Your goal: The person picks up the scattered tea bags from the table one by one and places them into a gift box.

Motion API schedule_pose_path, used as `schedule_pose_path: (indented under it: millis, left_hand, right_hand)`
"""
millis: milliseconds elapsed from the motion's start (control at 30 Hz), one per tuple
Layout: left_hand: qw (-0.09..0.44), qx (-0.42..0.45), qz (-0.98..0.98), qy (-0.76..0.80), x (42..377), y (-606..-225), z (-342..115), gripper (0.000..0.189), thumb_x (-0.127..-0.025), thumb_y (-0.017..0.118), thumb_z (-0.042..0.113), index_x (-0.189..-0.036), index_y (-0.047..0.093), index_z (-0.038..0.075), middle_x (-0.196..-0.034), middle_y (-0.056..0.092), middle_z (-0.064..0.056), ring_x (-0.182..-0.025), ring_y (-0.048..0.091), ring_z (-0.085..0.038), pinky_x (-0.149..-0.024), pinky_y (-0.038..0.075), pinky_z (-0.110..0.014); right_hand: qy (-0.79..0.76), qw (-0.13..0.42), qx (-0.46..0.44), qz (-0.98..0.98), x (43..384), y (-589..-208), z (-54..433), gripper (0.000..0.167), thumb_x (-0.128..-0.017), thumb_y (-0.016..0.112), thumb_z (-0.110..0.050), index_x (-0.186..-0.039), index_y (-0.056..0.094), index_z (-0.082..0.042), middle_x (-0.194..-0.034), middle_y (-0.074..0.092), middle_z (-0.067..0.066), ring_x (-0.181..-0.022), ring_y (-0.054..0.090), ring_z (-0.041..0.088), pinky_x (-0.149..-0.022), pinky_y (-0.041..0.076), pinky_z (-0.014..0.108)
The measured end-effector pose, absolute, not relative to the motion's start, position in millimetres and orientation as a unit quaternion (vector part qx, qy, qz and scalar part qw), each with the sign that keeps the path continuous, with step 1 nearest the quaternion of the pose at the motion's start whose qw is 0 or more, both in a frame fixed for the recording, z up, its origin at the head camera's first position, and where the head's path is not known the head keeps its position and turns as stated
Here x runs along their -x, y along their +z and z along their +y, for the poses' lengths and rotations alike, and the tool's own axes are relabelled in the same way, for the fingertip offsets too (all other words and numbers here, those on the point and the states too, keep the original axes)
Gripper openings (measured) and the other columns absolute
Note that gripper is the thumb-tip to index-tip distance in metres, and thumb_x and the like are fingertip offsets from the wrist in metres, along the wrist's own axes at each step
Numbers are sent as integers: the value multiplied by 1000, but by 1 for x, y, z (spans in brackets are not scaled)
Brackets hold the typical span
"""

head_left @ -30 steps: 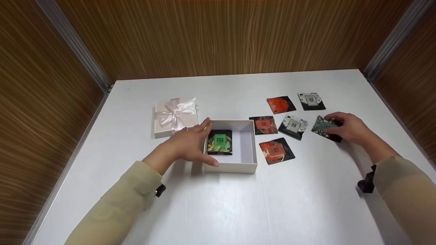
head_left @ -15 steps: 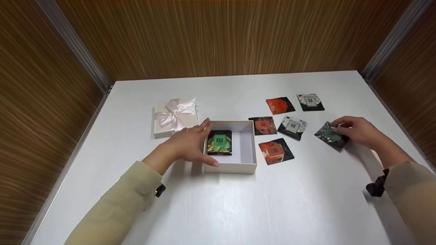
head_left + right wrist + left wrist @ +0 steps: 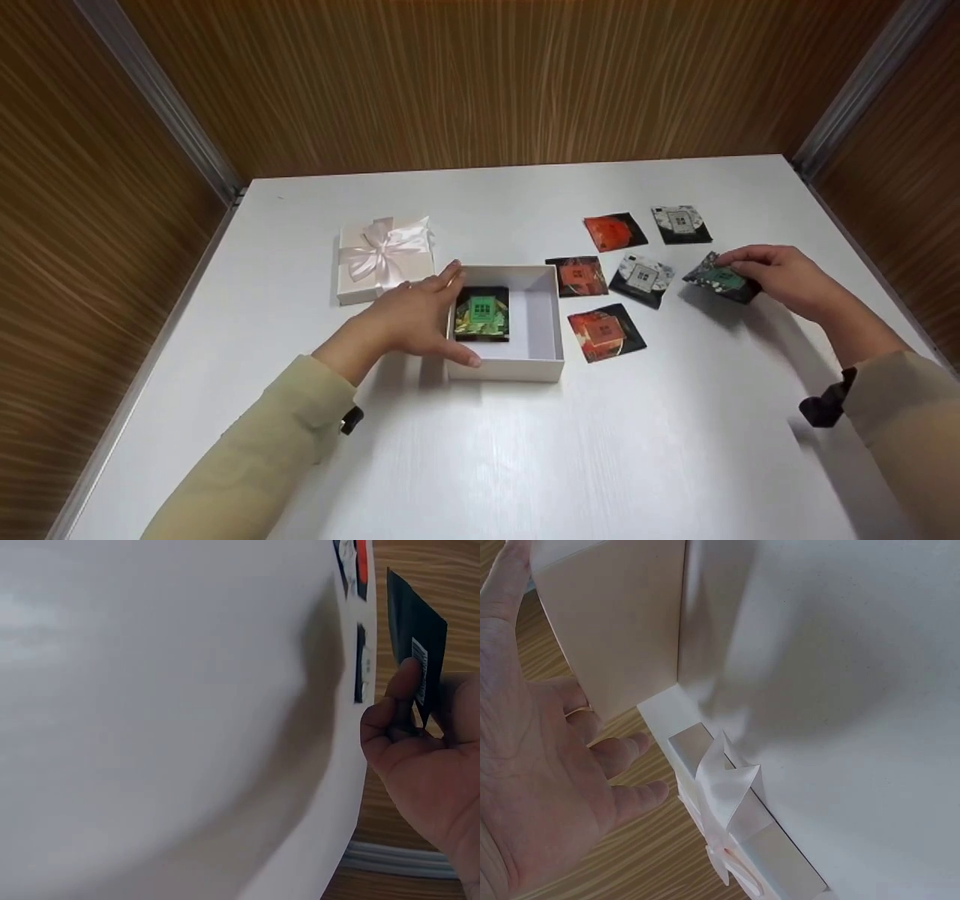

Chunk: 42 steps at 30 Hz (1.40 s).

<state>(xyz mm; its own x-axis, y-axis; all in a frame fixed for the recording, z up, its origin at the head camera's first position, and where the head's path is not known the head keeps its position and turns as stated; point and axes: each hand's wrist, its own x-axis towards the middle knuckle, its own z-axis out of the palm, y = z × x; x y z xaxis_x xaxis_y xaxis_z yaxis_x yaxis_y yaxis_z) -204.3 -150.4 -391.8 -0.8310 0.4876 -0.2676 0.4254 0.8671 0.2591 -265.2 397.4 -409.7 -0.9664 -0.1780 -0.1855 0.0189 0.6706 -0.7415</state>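
In the head view, my left hand (image 3: 420,311) lies spread along the left side of an open white box (image 3: 525,370). Its thumb touches the front rim and its fingers reach the back left corner. Inside the box, at the left, is a sachet (image 3: 482,313) with a bright green label. My right hand (image 3: 787,281) pinches a dark green patterned sachet (image 3: 721,279) by its right edge, raised above the table. The right wrist view shows that sachet's dark back (image 3: 420,622) with a barcode, held between thumb and fingers.
Red-and-black sachets (image 3: 607,332) and white-and-black sachets (image 3: 643,279) lie right of the box, several in all. A pale pink lid (image 3: 367,289) with a ribbon bow stands behind the left hand. Wood-grain panels (image 3: 480,90) border the white table (image 3: 480,465).
My right hand first drew the green sachet toward the right and front, then lifted it off the table, moving slightly back and left. The left hand and the box have stayed in place.
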Motion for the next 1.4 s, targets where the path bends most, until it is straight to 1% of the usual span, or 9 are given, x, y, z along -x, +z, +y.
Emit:
schedule_pose_path:
  millis: [200, 300, 367, 467, 533, 700, 867, 1100, 1400]
  left_hand:
    - [158, -245, 953, 86, 203, -392, -150, 141, -71, 71, 91, -171, 15, 8, -179, 2, -5, -156, 30, -38, -125, 24, -63]
    - [159, -244, 953, 86, 203, -391, -149, 141, -71, 71, 90, -171, 16, 8, -179, 2, -5, -157, 30, -38, -125, 24, -63]
    - [159, -243, 953, 89, 203, -390, -149, 140, -71, 72, 90, -170, 16, 8, -179, 2, -5, -157, 29, -37, -125, 23, -63]
    - [159, -244, 952, 90, 203, -390, -148, 140, -71, 72, 90, -170, 17, 7, -179, 2, -5, -157, 28, -37, -125, 23, -63]
    - [158, -245, 952, 91, 203, -390, -148, 140, -72, 72, 89, -170, 18, 7, -179, 2, -5, -157, 28, -37, -125, 23, -63]
    - [160, -244, 952, 93, 202, -390, -148, 139, -72, 71, 89, -171, 16, 8, -179, 1, -4, -158, 28, -37, -125, 23, -63]
    - [160, -244, 952, 95, 201, -389, -147, 139, -73, 72, 89, -170, 17, 7, -179, 1, -5, -158, 28, -38, -125, 23, -63]
    - [162, -242, 952, 95, 201, -390, -146, 140, -72, 72, 90, -171, 16, 8, -179, 1, -4, -158, 28, -36, -125, 23, -62]
    - [171, -233, 952, 95, 203, -389, -144, 142, -70, 69, 93, -171, 13, 12, -178, -4, 1, -159, 24, -36, -127, 20, -59]
  right_hand:
    - [-440, 88, 57, 892, 264, -398, 373, 40, -112, 56, -27, -141, 67, -2, -126, 64, -8, -103, 59, 1, -82, 51, 16]
    - [-446, 71, 58, 890, 263, -393, 358, 40, -109, 63, -29, -140, 69, -4, -123, 66, -13, -105, 58, 1, -83, 49, 16]
    - [-446, 66, 55, 891, 261, -389, 347, 41, -107, 67, -31, -140, 70, -7, -126, 66, -11, -108, 56, 1, -84, 48, 16]
    - [-450, 69, 60, 888, 258, -381, 329, 43, -104, 72, -32, -141, 70, -9, -133, 64, 0, -106, 59, 3, -84, 49, 17]
    - [-454, 72, 73, 885, 255, -376, 316, 45, -103, 74, -30, -142, 70, -9, -130, 66, 6, -101, 61, 5, -83, 51, 18]
    - [-476, 82, 128, 866, 249, -368, 288, 48, -101, 76, -21, -145, 65, -4, -118, 70, 10, -95, 66, 9, -80, 56, 20]
    - [-488, 93, 159, 853, 244, -366, 264, 50, -102, 75, -15, -148, 62, -3, -124, 68, 19, -97, 66, 12, -82, 58, 20]
    - [-487, 101, 173, 850, 239, -368, 239, 51, -100, 76, -16, -148, 63, -7, -120, 69, 19, -96, 66, 16, -82, 58, 22]
    - [-524, 121, 183, 823, 237, -377, 218, 52, -98, 77, -11, -148, 62, -3, -132, 66, 20, -103, 68, 17, -87, 59, 24]
